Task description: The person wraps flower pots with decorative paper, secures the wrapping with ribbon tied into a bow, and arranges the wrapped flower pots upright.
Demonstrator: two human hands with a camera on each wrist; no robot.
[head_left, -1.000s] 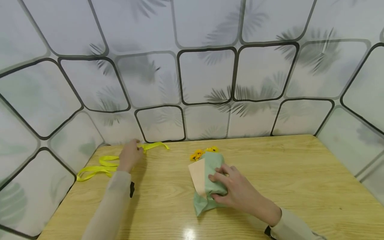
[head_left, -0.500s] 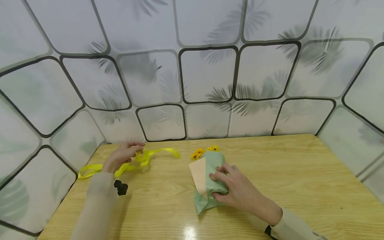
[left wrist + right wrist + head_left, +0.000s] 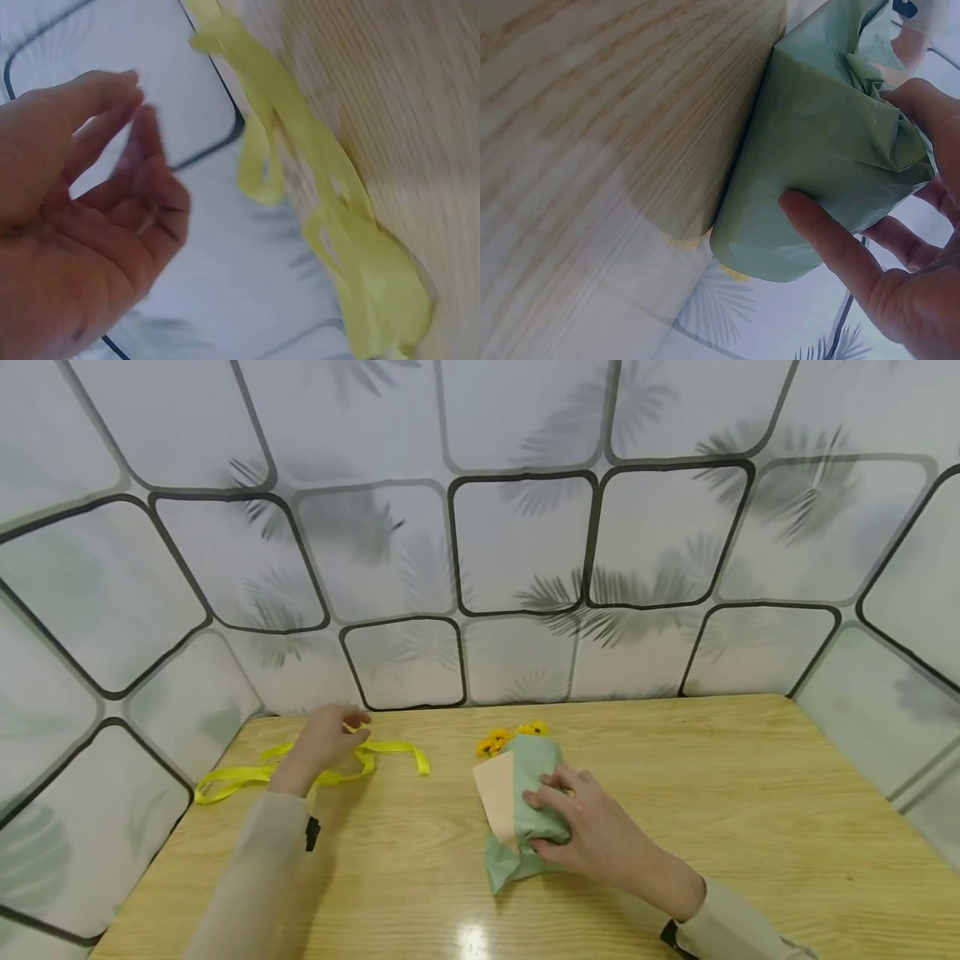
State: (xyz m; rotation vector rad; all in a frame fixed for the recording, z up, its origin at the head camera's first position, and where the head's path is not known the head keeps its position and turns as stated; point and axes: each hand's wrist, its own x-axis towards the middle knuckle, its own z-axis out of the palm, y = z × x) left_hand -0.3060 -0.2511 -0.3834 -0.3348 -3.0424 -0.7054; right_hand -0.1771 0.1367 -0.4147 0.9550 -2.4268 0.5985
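Note:
My right hand (image 3: 596, 827) grips a small bouquet wrapped in green paper (image 3: 534, 764) that lies on the table. A peach-coloured panel (image 3: 495, 789) covers its left side, and yellow flowers (image 3: 493, 742) poke out at its far end. In the right wrist view, fingers spread over the green wrapping (image 3: 802, 157). At the back left, my left hand (image 3: 321, 747) hovers over a long yellow ribbon (image 3: 397, 747) lying in loose loops. In the left wrist view its fingers bend loosely, thumb and fingertips close, with nothing seen between them; the ribbon (image 3: 382, 274) lies apart from them.
The light wooden table (image 3: 712, 785) meets a pale wall covering (image 3: 517, 660) with dark outlines and leaf prints along its back edge. The same covering stands at the left and right sides.
My left hand lifted part of the ribbon and shifted it toward me, then let it go; the ribbon's right end now hangs differently. The right hand and bouquet have stayed put.

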